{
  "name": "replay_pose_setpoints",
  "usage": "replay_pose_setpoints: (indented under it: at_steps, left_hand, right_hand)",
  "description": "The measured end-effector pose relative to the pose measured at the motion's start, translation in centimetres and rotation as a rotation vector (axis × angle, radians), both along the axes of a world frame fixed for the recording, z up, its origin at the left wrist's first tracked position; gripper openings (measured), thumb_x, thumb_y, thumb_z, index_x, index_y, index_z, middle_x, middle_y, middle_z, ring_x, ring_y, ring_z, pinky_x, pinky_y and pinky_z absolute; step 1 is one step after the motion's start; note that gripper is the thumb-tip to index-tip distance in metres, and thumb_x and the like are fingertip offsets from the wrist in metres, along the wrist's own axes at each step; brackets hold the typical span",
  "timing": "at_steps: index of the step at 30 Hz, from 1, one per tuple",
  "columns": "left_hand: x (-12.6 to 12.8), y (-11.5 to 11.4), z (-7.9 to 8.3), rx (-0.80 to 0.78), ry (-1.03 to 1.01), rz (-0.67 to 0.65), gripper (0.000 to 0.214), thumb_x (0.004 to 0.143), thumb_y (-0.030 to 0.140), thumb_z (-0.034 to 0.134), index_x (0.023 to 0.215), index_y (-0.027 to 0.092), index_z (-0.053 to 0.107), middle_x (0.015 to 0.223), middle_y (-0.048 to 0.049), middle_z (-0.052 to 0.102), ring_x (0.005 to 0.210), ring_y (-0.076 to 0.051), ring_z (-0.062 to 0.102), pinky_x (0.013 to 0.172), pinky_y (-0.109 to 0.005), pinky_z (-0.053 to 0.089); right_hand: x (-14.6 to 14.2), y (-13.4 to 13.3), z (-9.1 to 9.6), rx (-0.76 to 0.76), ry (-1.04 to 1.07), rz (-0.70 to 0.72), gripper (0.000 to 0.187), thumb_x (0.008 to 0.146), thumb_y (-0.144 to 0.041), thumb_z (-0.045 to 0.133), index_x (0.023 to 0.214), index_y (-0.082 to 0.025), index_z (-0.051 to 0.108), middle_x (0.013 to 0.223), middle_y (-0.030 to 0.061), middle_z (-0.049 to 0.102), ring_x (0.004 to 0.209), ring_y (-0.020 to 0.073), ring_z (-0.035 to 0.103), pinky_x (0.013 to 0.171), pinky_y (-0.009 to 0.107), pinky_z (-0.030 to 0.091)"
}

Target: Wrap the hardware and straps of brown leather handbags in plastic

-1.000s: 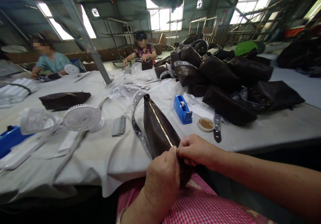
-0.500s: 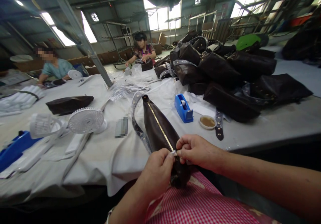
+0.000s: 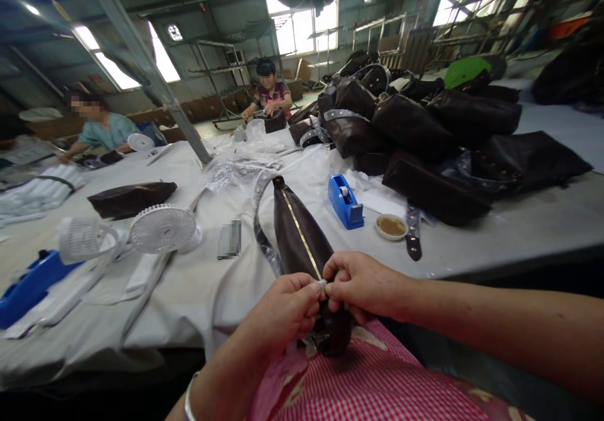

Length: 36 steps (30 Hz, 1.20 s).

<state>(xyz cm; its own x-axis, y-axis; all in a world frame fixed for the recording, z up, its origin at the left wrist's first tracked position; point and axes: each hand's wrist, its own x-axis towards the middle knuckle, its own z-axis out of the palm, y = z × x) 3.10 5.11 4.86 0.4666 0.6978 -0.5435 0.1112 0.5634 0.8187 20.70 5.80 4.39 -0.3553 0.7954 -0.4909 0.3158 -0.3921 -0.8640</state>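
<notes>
A dark brown leather bag (image 3: 289,245) lies lengthwise from the table edge toward me, its near end against my pink checked apron. Along its top runs a gold zipper (image 3: 302,231). My left hand (image 3: 290,304) and my right hand (image 3: 358,282) meet over the near end of that zipper. Both pinch a small white wrapping (image 3: 323,284) there; whatever it covers is hidden by the fingers. The bag's strap (image 3: 260,226), covered in clear plastic and studded, curves along the left side.
A blue tape dispenser (image 3: 346,201) and a round dish (image 3: 391,226) stand to the right, before a heap of brown bags (image 3: 410,125). Leftward are white fans (image 3: 163,229), another bag (image 3: 132,199) and a second blue dispenser (image 3: 35,282). Two people sit across the table.
Both hands have shifted slightly left together, still pinching at the zipper's near end. The bag's near end has swung a little left with them.
</notes>
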Motion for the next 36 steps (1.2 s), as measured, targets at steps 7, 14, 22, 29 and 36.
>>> replay_pose_setpoints:
  at_steps: [7, 14, 22, 29, 36]
  left_hand:
    - [-0.9, 1.0, 0.0, 0.119, 0.238, -0.105, 0.025, 0.079, 0.040, 0.059, 0.067, 0.019, 0.054, 0.047, 0.0094, 0.038, 0.039, -0.006, 0.028, 0.039, -0.019, 0.020]
    - [-1.0, 2.2, 0.8, 0.283, 0.453, -0.198, 0.020, 0.077, 0.031, 0.052, 0.060, 0.020, 0.053, 0.047, 0.0075, 0.041, 0.041, -0.008, 0.031, 0.040, -0.022, 0.022]
    - [-0.8, 3.8, 3.4, 0.416, 0.646, -0.456, 0.019, 0.077, 0.026, 0.048, 0.059, 0.020, 0.048, 0.049, 0.0071, 0.039, 0.046, -0.010, 0.035, 0.047, -0.023, 0.026]
    - [-0.9, 4.4, 4.1, 0.482, 0.671, -0.551, 0.018, 0.076, 0.024, 0.048, 0.060, 0.020, 0.053, 0.053, 0.0056, 0.043, 0.049, -0.011, 0.042, 0.047, -0.023, 0.029]
    - [-0.7, 4.5, 4.0, 0.543, 0.719, -0.559, 0.020, 0.073, 0.019, 0.047, 0.053, 0.020, 0.051, 0.050, 0.0051, 0.045, 0.050, -0.012, 0.044, 0.049, -0.024, 0.031]
  right_hand:
    - [-0.4, 0.2, -0.2, 0.043, -0.020, 0.059, 0.017, 0.078, -0.010, 0.056, 0.094, -0.017, 0.055, 0.067, -0.0018, 0.073, 0.030, 0.0064, 0.047, 0.029, 0.017, 0.030]
    - [-0.8, 0.2, -1.0, 0.084, -0.104, 0.074, 0.018, 0.081, -0.021, 0.067, 0.097, -0.018, 0.059, 0.050, -0.0076, 0.057, 0.035, 0.0080, 0.045, 0.034, 0.019, 0.029]
    - [0.0, 0.0, -0.4, 0.512, -0.295, 0.196, 0.019, 0.077, -0.020, 0.071, 0.096, -0.017, 0.069, 0.061, -0.0047, 0.059, 0.055, 0.0106, 0.053, 0.050, 0.022, 0.035]
    - [0.8, 0.5, -0.5, 0.850, -0.274, 0.225, 0.018, 0.081, -0.018, 0.067, 0.098, -0.018, 0.072, 0.082, 0.0018, 0.069, 0.075, 0.0157, 0.062, 0.070, 0.028, 0.044]
    - [-0.2, 0.6, -1.1, 0.938, -0.415, 0.240, 0.011, 0.083, -0.021, 0.064, 0.089, -0.015, 0.071, 0.082, 0.0052, 0.068, 0.076, 0.0190, 0.063, 0.067, 0.029, 0.042]
